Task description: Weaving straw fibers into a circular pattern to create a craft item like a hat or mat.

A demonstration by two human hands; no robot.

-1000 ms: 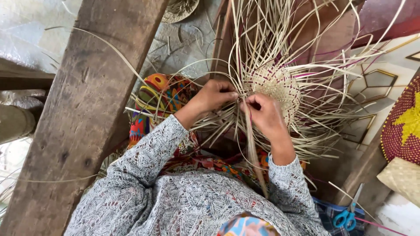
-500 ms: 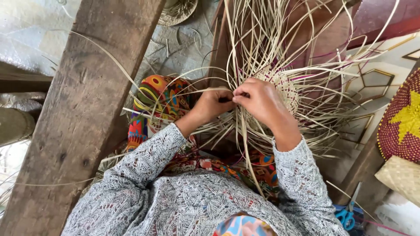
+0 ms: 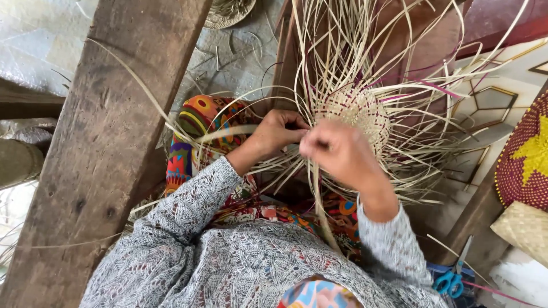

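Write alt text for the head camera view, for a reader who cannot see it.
Seen from above, a person's left hand and right hand pinch pale flat straw strips at the edge of a small round woven straw base, whose loose strips fan outward. A broad weathered wooden beam slants at left; blue-handled scissors lie at lower right.

You get soft, even daylight with no glare and only faint shadows under the pale woven reed basket base (image 3: 359,114). Your right hand (image 3: 337,154) is smeared by motion blur, while your left hand (image 3: 279,131) stays fairly sharp. The broad weathered wooden beam (image 3: 108,148) reads crisp; edges bend slightly with wide-angle distortion.
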